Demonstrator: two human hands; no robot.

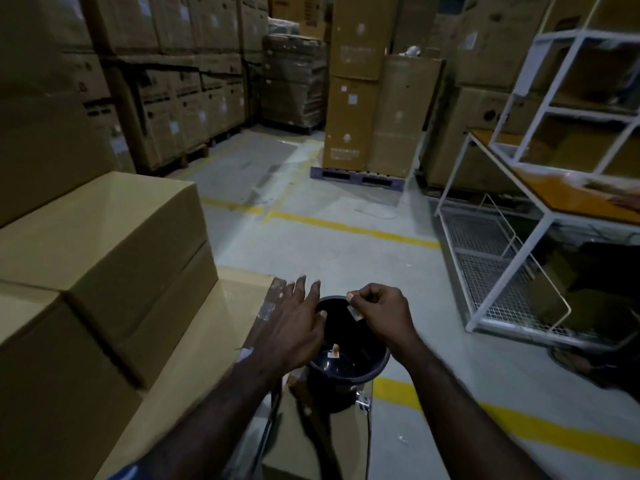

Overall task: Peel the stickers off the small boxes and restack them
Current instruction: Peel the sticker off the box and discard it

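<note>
A: Where's the sticker (355, 312)?

B: In the right hand (382, 315). Small white scrap w/ an orange edge, pinched betw thumb & fingertips, other fingers curled in. It hangs just under the pinch, over the bucket (346, 367).

A: Bucket = what?

B: Black, round, open top, directly below the pinch. One more peeled sticker piece (334, 351) lies inside it, white & orange too, lower than the held one & toward the wearer.

A: Left hand (298, 318)?

B: Fingers spread, palm down, holding nothing. It's just left of the pinch, thumb side over the bucket rim, fingertips pointing away from the wearer. Can't tell if it touches the rim.

A: Boxes?

B: Brown cartons left of both hands. A flat carton (207, 341) w/ clear tape at its corner lies right beside the left hand. Two larger stacked cartons (114, 244) further left, well apart from the pinch. No sticker visible on their near faces.

A: Anything right of the grip?

B: White wire rack (502, 271) w/ an orange shelf, well off to the right. Grey floor w/ yellow lines (349, 228) beyond the hands; tall carton stacks on pallets (360, 98) far behind.
</note>
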